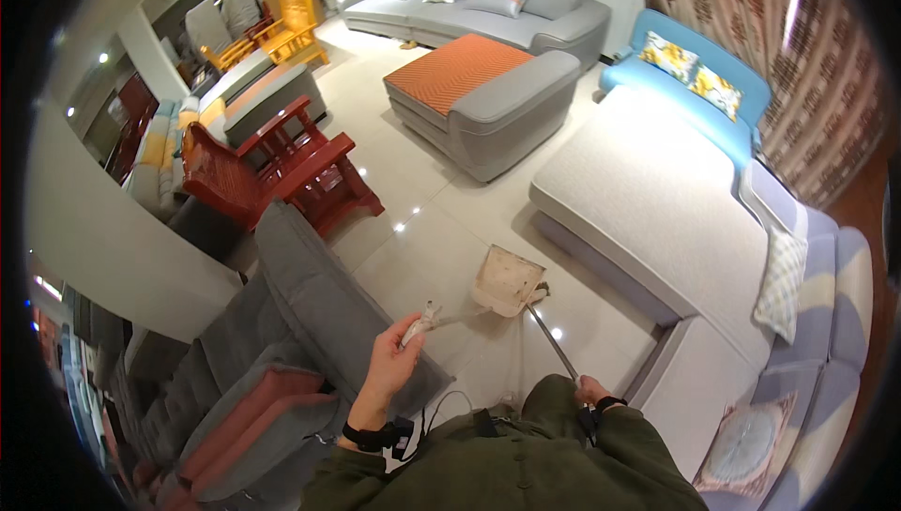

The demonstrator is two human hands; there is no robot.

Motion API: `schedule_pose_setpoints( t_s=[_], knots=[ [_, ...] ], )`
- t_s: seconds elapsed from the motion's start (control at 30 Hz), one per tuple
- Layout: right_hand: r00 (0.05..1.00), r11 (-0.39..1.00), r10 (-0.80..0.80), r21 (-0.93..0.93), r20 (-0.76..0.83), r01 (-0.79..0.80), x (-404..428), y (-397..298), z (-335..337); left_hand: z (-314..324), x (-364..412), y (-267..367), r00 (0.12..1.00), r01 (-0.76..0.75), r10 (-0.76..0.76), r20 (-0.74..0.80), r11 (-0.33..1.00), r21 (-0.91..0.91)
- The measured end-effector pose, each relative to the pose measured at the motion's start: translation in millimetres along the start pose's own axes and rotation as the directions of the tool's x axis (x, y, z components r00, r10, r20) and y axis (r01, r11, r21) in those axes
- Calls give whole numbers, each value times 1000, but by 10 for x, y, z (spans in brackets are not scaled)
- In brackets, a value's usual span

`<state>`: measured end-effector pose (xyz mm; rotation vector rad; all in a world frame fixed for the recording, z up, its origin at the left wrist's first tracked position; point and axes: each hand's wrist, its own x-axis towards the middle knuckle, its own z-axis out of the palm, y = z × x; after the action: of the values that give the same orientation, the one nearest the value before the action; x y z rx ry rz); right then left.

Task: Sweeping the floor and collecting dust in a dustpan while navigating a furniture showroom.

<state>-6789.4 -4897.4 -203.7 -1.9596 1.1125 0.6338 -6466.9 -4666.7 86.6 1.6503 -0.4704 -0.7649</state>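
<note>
My left hand is closed around the whitish grip of a long-handled dustpan, whose pale scuffed pan is low over the tiled floor ahead of me. The shaft between grip and pan looks blurred. My right hand grips the grey metal stick of a broom. That stick slants away from me towards the pan's right side. Only a small part of the broom head shows there, beside the pan; the rest is hidden.
To my left stands a dark grey sofa, with a red wooden armchair beyond it. A beige and lilac sectional sofa runs along my right. Ahead are a grey chaise with an orange cover and a blue loveseat.
</note>
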Motion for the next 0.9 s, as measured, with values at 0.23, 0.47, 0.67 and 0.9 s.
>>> schedule_pose_setpoints(
  t_s=[0.23, 0.47, 0.67, 0.9],
  knots=[
    [985, 986, -163, -21, 62, 164, 1246, -664, -1035, 29, 819, 135, 970, 6, -26, -243, 997, -81],
    [936, 923, -333, -162, 113, 348, 3606, -696, -1025, 40, 1705, 424, 894, 9, -27, -448, 999, -41],
    [945, 979, -200, 29, 260, 200, 3571, -1986, -1791, -192, 2427, 424, 804, -15, -2, -594, 1000, -24],
    [927, 961, -273, 113, 257, 252, 4362, -3315, -2093, -877, 3493, 679, 796, -89, 21, -605, 993, -81]
  ],
)
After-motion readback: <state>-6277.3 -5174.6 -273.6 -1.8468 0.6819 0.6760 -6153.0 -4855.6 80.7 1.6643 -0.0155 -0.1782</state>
